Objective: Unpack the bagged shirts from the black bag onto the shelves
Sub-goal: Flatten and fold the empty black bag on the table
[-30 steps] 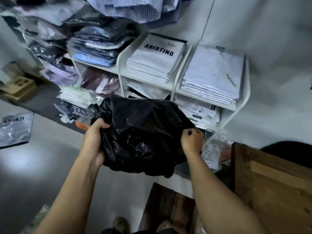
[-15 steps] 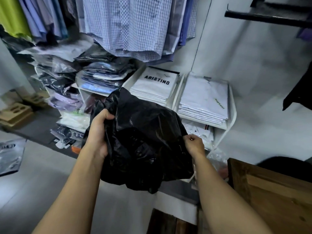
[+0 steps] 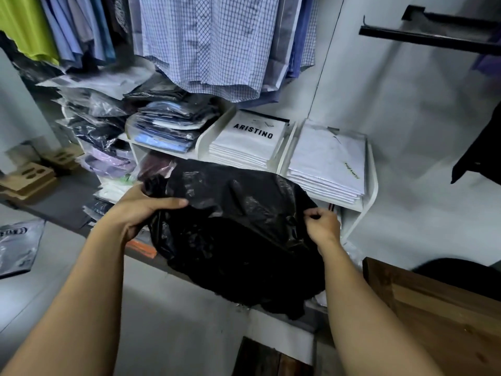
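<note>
Centre-left of frame: left hand grips bunched edge of black bag, thumb laid over top. Bag fills centre, in front of white shelves. Centre-right: right hand pinches opposite edge. Advice: find mouth, spread it wide, support load underneath; contents hidden.

A blue checked shirt hangs at the top. Far to its left hangs a lime-green garment, and lower on that side lie brown cardboard trays. To the shirt's right a black rail juts from the wall, with a wooden table well below it.
</note>
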